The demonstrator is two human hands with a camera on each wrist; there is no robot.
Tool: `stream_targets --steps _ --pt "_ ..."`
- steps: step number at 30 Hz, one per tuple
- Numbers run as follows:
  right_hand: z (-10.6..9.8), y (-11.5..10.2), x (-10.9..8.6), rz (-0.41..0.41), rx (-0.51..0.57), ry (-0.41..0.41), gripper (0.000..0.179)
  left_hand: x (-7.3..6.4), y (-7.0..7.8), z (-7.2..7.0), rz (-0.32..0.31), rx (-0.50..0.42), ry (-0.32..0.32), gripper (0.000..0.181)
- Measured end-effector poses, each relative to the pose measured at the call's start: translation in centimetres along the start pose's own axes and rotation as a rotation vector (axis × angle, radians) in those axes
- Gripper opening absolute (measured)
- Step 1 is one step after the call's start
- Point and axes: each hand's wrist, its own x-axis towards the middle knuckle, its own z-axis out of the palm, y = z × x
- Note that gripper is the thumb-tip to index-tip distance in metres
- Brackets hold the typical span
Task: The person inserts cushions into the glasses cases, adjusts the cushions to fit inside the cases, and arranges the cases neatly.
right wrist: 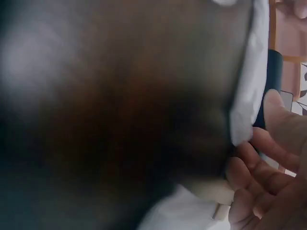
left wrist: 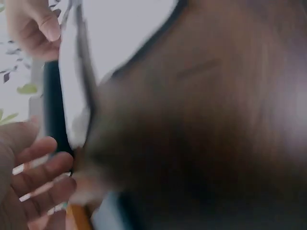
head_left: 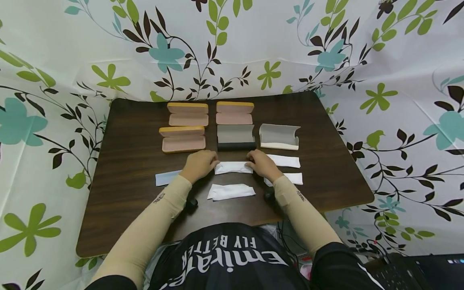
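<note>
In the head view, a white folded cloth (head_left: 233,167) lies flat across the middle of the table. My left hand (head_left: 198,164) is at its left end, fingers loosely bent; the left wrist view shows those fingers (left wrist: 45,177) spread, just beside the cloth's end. At the opposite end is my right hand (head_left: 266,164). Its fingertips (right wrist: 244,151) touch the cloth's edge in the right wrist view, with the thumb held apart. Just behind the cloth stands an open dark green case (head_left: 236,146) with a grey lining. A light blue cloth (head_left: 166,178) lies partly under my left forearm.
Another white cloth (head_left: 232,192) lies nearer my body. Two more white cloths, an upper one (head_left: 284,161) and a lower one (head_left: 294,178), lie right. Behind are an open white case (head_left: 279,139) and three open yellow cases with pink linings, one (head_left: 183,144) at front left.
</note>
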Motion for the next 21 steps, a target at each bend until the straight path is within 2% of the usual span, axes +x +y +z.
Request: stream_targets --steps 3,8,13,17,21 --pt "0.5 -0.1 -0.1 0.0 -0.006 -0.005 0.036 0.2 0.5 1.1 -0.022 0.022 -0.024 0.027" --pt "0.7 -0.1 -0.2 0.004 0.021 -0.012 0.026 0.4 0.7 2.0 -0.038 0.042 0.003 0.036" --pt "1.0 0.1 -0.3 -0.012 0.012 -0.011 0.018 0.7 0.6 2.0 -0.049 -0.016 -0.035 0.024" --pt "1.0 0.4 -0.5 -0.018 0.006 -0.008 0.016 0.9 0.7 1.8 -0.059 -0.057 -0.074 0.024" --pt "0.4 0.5 -0.7 -0.003 0.044 -0.006 0.017 1.1 0.7 1.3 -0.06 -0.099 -0.072 0.024"
